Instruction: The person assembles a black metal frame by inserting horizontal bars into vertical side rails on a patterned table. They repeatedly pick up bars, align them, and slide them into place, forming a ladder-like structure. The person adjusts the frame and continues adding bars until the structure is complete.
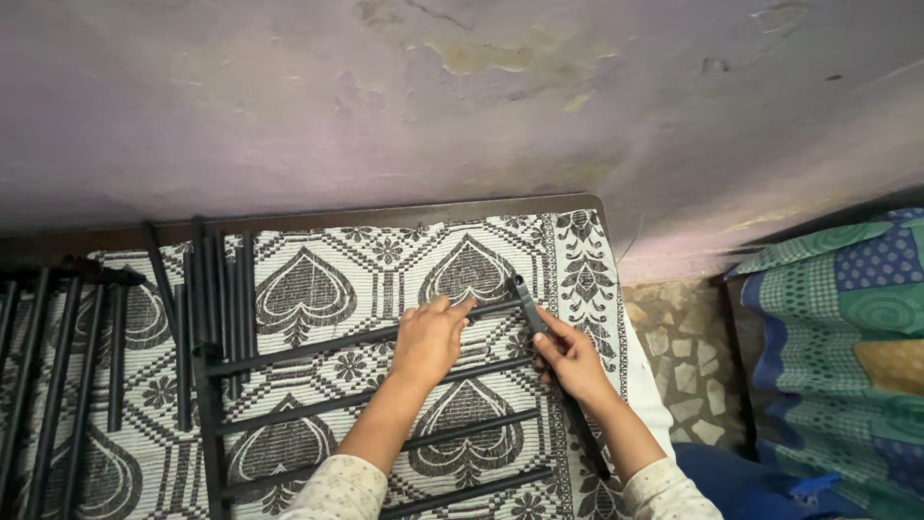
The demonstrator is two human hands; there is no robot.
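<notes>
Left hand [430,339] presses flat, ungripping, on top black crossbar [318,347]; right hand [570,358] grips side rail [525,297]. Best kept square while bar end meets rail on the patterned cloth [385,260].

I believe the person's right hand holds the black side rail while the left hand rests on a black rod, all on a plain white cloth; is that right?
Not quite: the head view shows a black-and-white heart-patterned woven cloth, not a plain white one. The right hand does hold the black side rail, and the left hand rests on a black rod.
</notes>
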